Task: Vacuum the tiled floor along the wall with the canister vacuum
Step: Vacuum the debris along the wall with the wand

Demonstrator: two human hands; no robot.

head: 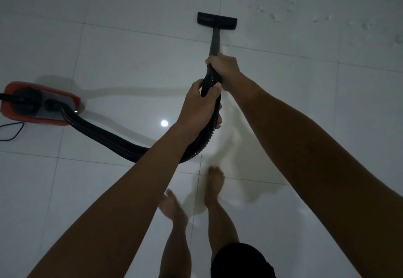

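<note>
A red and grey canister vacuum (41, 103) sits on the white tiled floor (130, 55) at the left. Its black ribbed hose (109, 138) curves across the floor and up to my hands. My left hand (198, 103) is closed around the hose just below the wand. My right hand (222, 68) grips the black wand (214, 40) a little higher. The flat black floor nozzle (217, 19) rests on the tiles ahead of me, near a tile joint.
Pale scattered debris (305, 11) lies on the tiles at the upper right, near the wall's base. A thin black power cord (13, 131) loops on the floor left of the canister. My bare feet (192, 195) stand below the hands.
</note>
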